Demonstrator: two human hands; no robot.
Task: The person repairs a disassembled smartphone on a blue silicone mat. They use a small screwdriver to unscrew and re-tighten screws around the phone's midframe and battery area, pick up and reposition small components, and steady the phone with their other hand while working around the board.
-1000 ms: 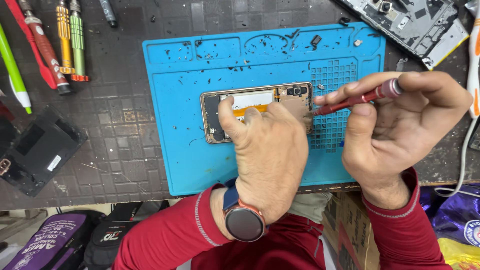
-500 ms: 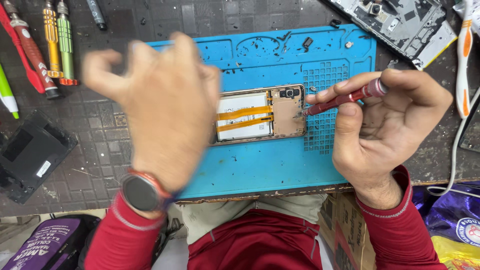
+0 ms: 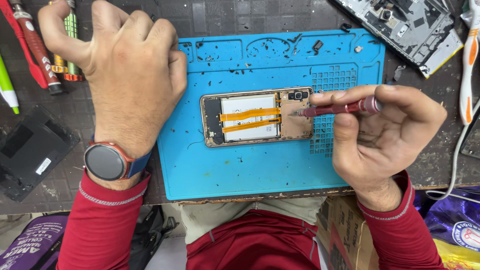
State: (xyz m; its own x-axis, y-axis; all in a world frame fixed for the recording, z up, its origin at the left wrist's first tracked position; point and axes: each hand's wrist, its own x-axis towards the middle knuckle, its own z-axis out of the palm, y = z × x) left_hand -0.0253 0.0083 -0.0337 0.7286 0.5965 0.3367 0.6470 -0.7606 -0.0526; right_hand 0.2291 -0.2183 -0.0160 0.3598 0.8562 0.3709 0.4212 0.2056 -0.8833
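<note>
1. While the right hand (image 3: 385, 135) grips a red screwdriver (image 3: 340, 108) between thumb and fingers, its tip rests on the copper-coloured upper part of the phone (image 3: 257, 117), beside the camera module.
2. Phone: lies flat with its back cover off, long side running left to right, near the middle of the blue mat (image 3: 260, 165). A white battery and two orange flex cables crossing it are exposed.
3. Left hand (image 3: 125, 75): holds nothing. It is loosely curled, knuckles up, over the upper left edge of the mat and the dark tabletop (image 3: 65, 115), well apart from the phone. Whether the fingertips touch the surface cannot be told.
4. Left wrist: carries a watch (image 3: 106, 161) with a dark round face and a blue strap. Both sleeves are red.
5. Mat: scattered with small dark specks and screws, most of them in the shallow compartments along its top edge. A grid of small cells lies under the right hand.
6. Upper left of the tabletop: several screwdrivers (image 3: 37, 50) with red, yellow and green handles lie side by side, just beyond the left hand.
7. Left edge: a black cover (image 3: 30, 150) lies flat, apart from the mat.
8. Upper right: a stripped grey device frame (image 3: 405, 25) lies tilted, beyond the mat's corner.
9. Right edge: a white and orange toothbrush (image 3: 470, 60) lies lengthwise.
</note>
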